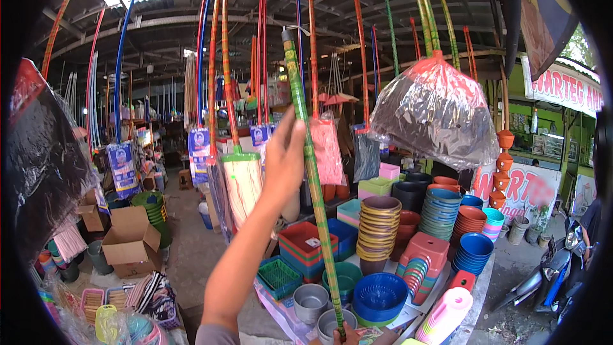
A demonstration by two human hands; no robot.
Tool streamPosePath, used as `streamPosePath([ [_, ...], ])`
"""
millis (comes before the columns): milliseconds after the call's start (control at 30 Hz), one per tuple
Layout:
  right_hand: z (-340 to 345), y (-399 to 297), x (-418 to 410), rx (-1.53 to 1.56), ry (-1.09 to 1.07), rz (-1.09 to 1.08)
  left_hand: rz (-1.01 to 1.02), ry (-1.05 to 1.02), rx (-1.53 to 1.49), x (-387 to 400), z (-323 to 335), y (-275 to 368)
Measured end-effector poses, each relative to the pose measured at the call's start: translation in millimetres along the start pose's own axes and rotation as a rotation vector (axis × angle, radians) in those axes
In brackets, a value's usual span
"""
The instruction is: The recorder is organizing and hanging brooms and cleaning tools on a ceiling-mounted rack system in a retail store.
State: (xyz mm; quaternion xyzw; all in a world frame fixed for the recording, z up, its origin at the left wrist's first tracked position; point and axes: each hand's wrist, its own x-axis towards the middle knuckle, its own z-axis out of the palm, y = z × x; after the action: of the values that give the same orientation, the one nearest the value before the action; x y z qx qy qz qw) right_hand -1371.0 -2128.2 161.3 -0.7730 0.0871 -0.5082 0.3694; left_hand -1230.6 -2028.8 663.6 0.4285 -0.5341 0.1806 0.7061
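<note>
A long broom or mop handle [310, 153], wrapped in a green and yellow pattern, slants across the middle of the view. It has a dark cap [287, 35] at its upper end. My left hand [283, 158] is raised beside its upper part, thumb against the pole; whether the fingers close around it is hidden. At the bottom edge my right hand [346, 335] grips the lower end, partly cut off by the frame. Just behind that end stand grey plastic pots [311, 299] and a stack of blue plastic basins [380, 294].
Wrapped brooms hang around me, a large one [436, 110] at right, a white mop [243, 187] at left. Stacked buckets [378, 223] and red tubs [306, 244] cover the display table. An open cardboard box [131, 239] stands left; a motorcycle [550, 273] is parked right.
</note>
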Motion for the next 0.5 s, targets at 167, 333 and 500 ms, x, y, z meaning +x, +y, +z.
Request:
streamPosePath([
  [167, -4, 18, -37, -0.035, -0.018, 0.019, 0.286, 0.081, 0.157, 51, 0, 24],
  [333, -8, 31, -59, -0.05, -0.038, 0.01, 0.279, 0.242, 0.417, 71, 0, 43],
  [500, -7, 42, -70, -0.06, -0.026, -0.021, 0.339, 0.292, 0.74, 81, -6, 59],
])
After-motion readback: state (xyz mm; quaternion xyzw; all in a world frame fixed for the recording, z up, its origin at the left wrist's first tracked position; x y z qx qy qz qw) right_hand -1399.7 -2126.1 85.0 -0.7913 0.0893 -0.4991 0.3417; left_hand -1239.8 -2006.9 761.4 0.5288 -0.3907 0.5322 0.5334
